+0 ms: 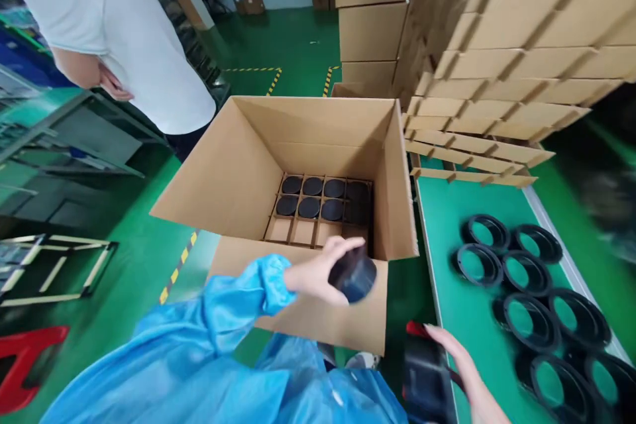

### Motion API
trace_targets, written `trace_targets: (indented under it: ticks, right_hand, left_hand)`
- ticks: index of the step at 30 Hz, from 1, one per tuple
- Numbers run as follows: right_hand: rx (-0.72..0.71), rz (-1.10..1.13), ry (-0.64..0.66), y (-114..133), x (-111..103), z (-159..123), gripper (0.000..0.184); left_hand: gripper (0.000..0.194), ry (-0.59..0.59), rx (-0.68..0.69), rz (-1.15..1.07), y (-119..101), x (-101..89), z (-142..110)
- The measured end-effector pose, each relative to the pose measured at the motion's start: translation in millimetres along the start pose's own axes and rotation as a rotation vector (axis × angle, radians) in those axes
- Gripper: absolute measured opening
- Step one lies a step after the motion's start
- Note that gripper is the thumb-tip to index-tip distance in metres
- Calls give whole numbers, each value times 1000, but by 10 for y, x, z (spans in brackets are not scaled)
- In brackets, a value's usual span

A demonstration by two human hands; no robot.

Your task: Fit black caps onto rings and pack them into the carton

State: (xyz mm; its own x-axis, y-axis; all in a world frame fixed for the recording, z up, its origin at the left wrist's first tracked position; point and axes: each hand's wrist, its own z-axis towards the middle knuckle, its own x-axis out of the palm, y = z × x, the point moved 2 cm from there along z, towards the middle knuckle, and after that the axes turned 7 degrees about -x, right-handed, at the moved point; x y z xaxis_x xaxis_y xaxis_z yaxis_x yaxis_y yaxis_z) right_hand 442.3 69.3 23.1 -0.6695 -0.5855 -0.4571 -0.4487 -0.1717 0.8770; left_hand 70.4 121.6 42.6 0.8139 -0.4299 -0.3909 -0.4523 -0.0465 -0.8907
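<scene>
Black cylinder (358,278) | left hand (318,274): gripping it | right hand (460,359): gripping red-edged dark piece (425,371)

Blue sleeve (248,288), brown carton (213,192), black held piece (362,281) and rings (539,276), green tabletop (444,205), yellow-and-black striped floor tape (181,262).

Bright light is spread indoors; pale sheen is reflected by the green floor (303,40), the carton (253,159) is shadowed inside at right, and near-right black rings (541,329) are blurred and stretched.
</scene>
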Motion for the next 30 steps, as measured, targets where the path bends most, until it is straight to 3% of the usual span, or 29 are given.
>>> trace_targets:
  ticks: [2,3,5,8,10,13,17,20,23,26,30]
  right_hand:
    - [-114,-149,114,447,361,907,94]
    - [-165,-222,92,589,544,1392,94]
    - [-172,-387,13,630,896,2324,91]
    - [56,-655,67,132,1328,3391,95]
    - [298,-798,214,-379,1540,3798,98]
    - [490,-879,351,-1019,1793,4076,100]
    - [561,-918,433,-1455,2066,4209,107]
    - [575,-937,468,-1582,2181,4242,112]
    - [597,-947,512,-1639,2246,4172,100]
    - [623,-895,593,-1675,2344,4013,91]
    - [627,-833,641,-1727,2474,3845,101]
  left_hand:
    - [121,-229,-161,90,491,-573,46]
    - [122,-309,-245,154,751,-783,117]
    - [123,-357,-380,291,1275,-1042,337]
    - [125,-218,-468,468,2012,-1093,735]
    - [126,-65,-453,544,2432,-976,952]
    - [126,76,-393,579,2928,-720,1160]
    - [126,86,-338,567,3363,-414,1317]
    - [128,128,-293,556,3598,-243,1384]
    - [127,93,-226,574,3816,-123,1389]
    - [107,30,-146,592,4030,-32,1338]
    - [83,-43,-111,662,4216,11,1259]
